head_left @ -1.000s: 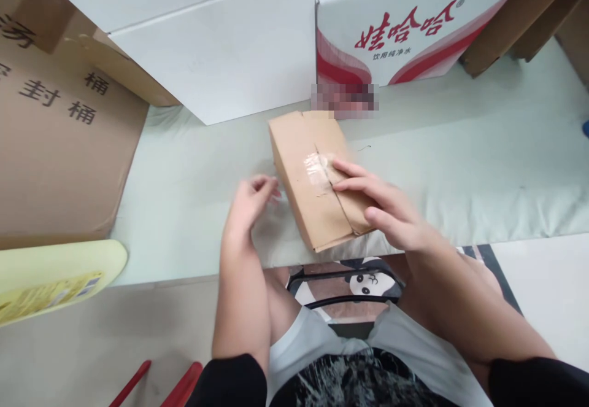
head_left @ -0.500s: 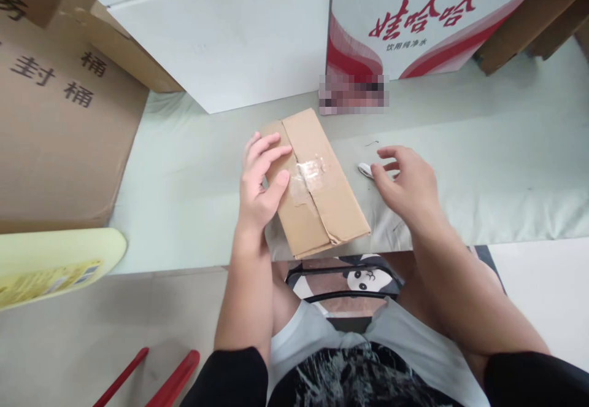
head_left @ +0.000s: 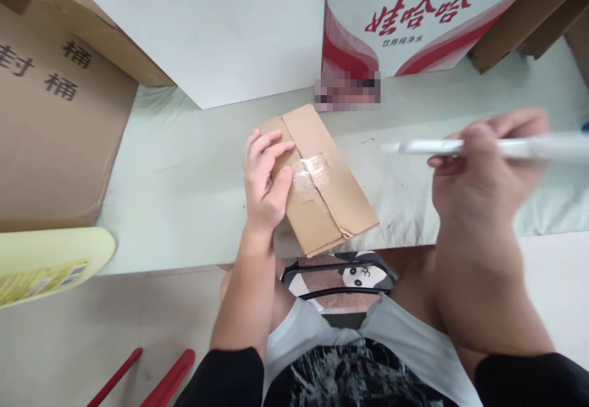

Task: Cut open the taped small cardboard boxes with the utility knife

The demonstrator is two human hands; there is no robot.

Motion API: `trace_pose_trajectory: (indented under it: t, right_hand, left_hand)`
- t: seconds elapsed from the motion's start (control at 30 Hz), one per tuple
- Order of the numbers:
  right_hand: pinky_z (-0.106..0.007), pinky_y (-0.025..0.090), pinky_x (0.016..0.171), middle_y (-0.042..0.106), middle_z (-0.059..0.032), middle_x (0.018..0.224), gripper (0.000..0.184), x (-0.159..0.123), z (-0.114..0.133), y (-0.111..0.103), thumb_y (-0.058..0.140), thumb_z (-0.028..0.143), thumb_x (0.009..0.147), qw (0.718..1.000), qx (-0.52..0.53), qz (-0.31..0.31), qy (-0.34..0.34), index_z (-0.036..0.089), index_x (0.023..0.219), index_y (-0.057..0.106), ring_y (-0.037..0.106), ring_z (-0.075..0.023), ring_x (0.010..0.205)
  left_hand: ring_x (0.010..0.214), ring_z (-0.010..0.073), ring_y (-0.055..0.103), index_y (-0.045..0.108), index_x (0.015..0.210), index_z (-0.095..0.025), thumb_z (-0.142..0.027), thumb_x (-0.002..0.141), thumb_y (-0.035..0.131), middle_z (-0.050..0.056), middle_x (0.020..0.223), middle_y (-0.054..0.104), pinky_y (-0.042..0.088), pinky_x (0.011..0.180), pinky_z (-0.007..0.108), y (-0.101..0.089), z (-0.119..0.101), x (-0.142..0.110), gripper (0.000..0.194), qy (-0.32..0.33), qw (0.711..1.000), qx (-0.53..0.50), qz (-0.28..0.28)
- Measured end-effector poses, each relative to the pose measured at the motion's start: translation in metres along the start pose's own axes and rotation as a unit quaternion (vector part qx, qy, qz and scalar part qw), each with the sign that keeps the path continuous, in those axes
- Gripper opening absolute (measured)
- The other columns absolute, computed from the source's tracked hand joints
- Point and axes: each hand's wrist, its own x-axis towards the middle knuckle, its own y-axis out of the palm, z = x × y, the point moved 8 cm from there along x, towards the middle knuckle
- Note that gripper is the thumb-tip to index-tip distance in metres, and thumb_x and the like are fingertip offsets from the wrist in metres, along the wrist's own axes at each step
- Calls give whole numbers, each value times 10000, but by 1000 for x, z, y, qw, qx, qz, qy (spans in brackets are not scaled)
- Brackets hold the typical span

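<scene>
A small brown cardboard box lies on the pale green table, its flaps joined by clear tape at the seam. My left hand rests on the box's left side, fingers spread flat over the top. My right hand is raised to the right of the box, closed around a long white pen-like tool that points left, blurred by motion.
A large white carton and a red-and-white printed carton stand behind the box. A big brown carton is at the left, a yellow object below it. Two red handles show near the floor.
My left hand moved onto the box and stayed there. My right hand left the box, picked the white tool off the table and lifted it to the right.
</scene>
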Motion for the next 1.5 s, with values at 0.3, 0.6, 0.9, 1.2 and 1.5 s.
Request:
trace_pose_trajectory:
  t: [0.3, 0.6, 0.9, 1.2, 1.5]
  right_hand:
    - [-304, 474, 377, 701, -23, 630, 472, -39, 48, 17, 556, 676, 971, 990, 19, 127, 54, 240, 865, 704, 637, -166, 448]
    - [-344, 602, 733, 769, -10, 906, 99, -58, 57, 42, 726, 260, 915, 948, -76, 310, 10, 306, 991, 769, 723, -184, 802]
    - [-321, 474, 614, 685, 18, 832, 157, -57, 46, 46, 671, 165, 852, 931, -159, 328, -5, 273, 962, 702, 594, -138, 664]
    - [-362, 497, 637, 626, -22, 829, 86, -55, 47, 48, 680, 216, 823, 924, -168, 338, -60, 279, 876, 707, 588, -187, 720]
    - [-392, 588, 819, 734, -50, 1014, 66, -58, 49, 51, 722, 286, 895, 922, -174, 344, -43, 283, 936, 774, 695, -206, 878]
  left_hand:
    - [1441, 307, 499, 668, 1265, -282, -529, 1056, 410, 78, 1389, 637, 269, 1313, 610, 29, -35, -7, 414, 26, 999, 38, -21]
    - [1426, 298, 512, 665, 1255, -291, -542, 1055, 401, 71, 1368, 644, 297, 1306, 597, 36, -37, -7, 415, 33, 998, 34, -32]
    - [1462, 312, 475, 660, 1275, -304, -552, 1045, 414, 62, 1406, 631, 265, 1312, 613, 35, -34, -7, 418, 24, 999, 25, -10]
    - [1451, 321, 485, 666, 1249, -293, -550, 1041, 403, 73, 1393, 634, 289, 1304, 612, 34, -36, -6, 422, 20, 999, 26, -10]
    - [1453, 316, 481, 668, 1251, -296, -533, 1044, 417, 74, 1389, 631, 277, 1312, 590, 34, -36, -6, 402, 20, 1000, 13, -9]
